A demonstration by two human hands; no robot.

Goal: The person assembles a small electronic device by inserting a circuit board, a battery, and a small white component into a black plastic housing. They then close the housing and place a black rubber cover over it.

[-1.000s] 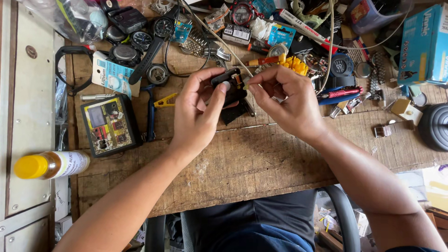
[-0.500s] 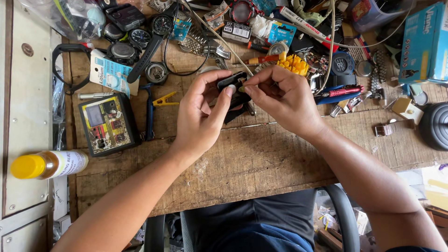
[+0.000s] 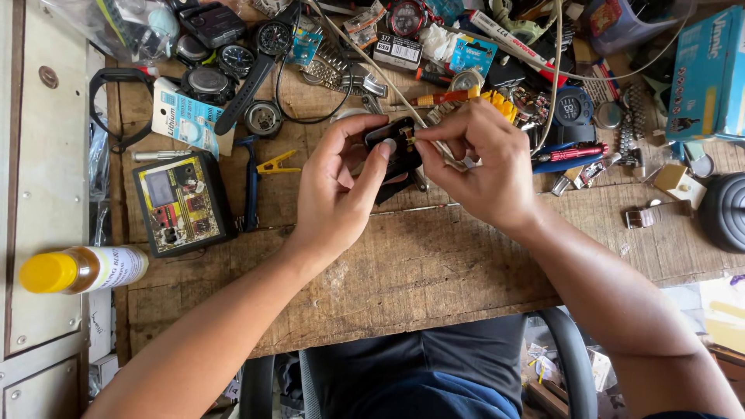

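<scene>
Just above the middle of the frame, both hands meet over a worn wooden workbench (image 3: 434, 264). The left hand (image 3: 337, 194) is clamped on a small black plastic watch body (image 3: 394, 147), thumb on its near edge and forefinger curled over the far edge. The right hand (image 3: 481, 167) pinches a thin yellow-handled screwdriver (image 3: 444, 98), its shaft slanting up between finger and thumb and its tip touching a small brass-coloured part on the black body; the exact spot under the tip is too small to make out.

To do this step well, my judgement is that the left grip should stay firm and low, close to the bench, so that the body does not twist as the tool presses. The tool ought to sit square on the part before any turning, with light pressure, since a slip would likely scratch the black body or nick the thumb beside it. Any loosened bit could vanish among the clutter, so working over the bare wood at lower centre seems wiser.

Around the hands: a black box-shaped tester with a yellow face (image 3: 182, 203) at left, a yellow-capped bottle (image 3: 81, 270) at the far left edge, a row of black wristwatches (image 3: 233, 54) at upper left, and a blue cardboard box (image 3: 706, 74) at upper right
</scene>
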